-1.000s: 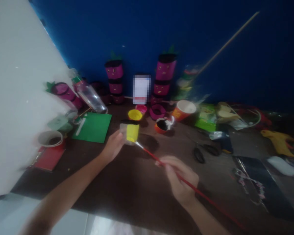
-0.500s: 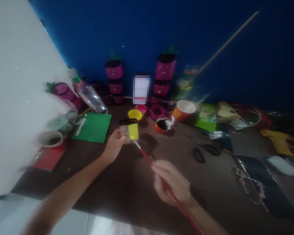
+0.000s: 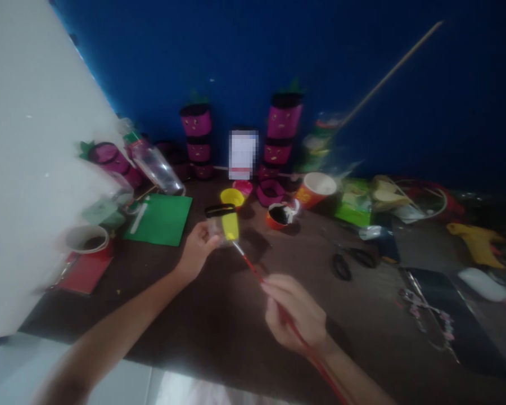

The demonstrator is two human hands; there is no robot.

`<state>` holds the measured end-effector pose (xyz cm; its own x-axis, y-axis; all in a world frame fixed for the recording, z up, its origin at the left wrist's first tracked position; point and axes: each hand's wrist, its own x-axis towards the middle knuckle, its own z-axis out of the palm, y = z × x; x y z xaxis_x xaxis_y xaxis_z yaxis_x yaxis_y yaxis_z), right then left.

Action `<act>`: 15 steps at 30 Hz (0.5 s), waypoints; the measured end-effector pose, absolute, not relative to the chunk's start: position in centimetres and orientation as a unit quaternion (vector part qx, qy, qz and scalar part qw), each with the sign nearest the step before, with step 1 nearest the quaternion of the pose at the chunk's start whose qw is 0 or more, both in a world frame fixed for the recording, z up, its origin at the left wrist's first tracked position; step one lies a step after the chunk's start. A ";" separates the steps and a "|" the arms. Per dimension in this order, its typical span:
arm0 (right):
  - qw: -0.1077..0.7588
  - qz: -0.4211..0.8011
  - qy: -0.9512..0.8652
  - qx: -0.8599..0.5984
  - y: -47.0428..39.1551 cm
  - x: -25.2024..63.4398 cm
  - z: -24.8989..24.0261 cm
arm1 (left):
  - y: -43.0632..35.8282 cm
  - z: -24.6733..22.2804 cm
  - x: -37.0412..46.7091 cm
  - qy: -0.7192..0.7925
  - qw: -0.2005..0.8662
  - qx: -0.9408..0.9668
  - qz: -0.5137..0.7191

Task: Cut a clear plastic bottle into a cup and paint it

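Held up in my left hand (image 3: pixel 199 247) is a small clear plastic cup (image 3: pixel 215 225) with a black rim and a yellow painted patch on its right side. My fingers and thumb close on the cup's left side. My right hand (image 3: pixel 295 312) grips a red paintbrush (image 3: pixel 253 268) like a pen, its tip touching or very near the lower edge of the yellow patch. Just behind stand a yellow paint pot (image 3: pixel 232 197) and a pink paint pot (image 3: pixel 243 187). An orange pot with dark paint (image 3: pixel 278 217) sits to their right.
Purple stacked figures (image 3: pixel 196 121) stand along the blue wall around a blurred-out screen (image 3: pixel 243 154). Green paper (image 3: pixel 162 219) and a red-sided cup (image 3: pixel 88 240) lie left. Scissors (image 3: pixel 341 266), a dark phone (image 3: pixel 455 320) and a yellow glue gun (image 3: pixel 478 243) are right.
The cup has tilted slightly in my left hand, showing more of its black rim's opening. The brush tip remains at the yellow patch's lower edge, and my right hand has barely shifted.
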<state>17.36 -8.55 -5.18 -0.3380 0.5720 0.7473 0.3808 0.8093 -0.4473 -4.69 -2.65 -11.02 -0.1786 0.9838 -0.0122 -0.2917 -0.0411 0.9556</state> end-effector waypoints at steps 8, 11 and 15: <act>0.480 0.101 -0.823 -0.287 -8.6 17.3 -4.6 | -2.7 -10.8 -4.6 0.462 0.519 0.379 0.611; 0.486 0.092 -0.819 -0.289 -8.5 17.3 -4.4 | -2.7 -10.8 -4.6 0.468 0.517 0.381 0.607; 0.492 0.097 -0.810 -0.304 -8.5 17.3 -4.6 | -2.6 -11.0 -4.7 0.473 0.514 0.380 0.606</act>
<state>17.27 -8.47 -4.58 -0.3314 0.5883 0.7376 0.3984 0.7959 -0.4558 -4.71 -2.61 -11.04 -0.1836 0.9826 -0.0262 -0.2642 -0.0236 0.9642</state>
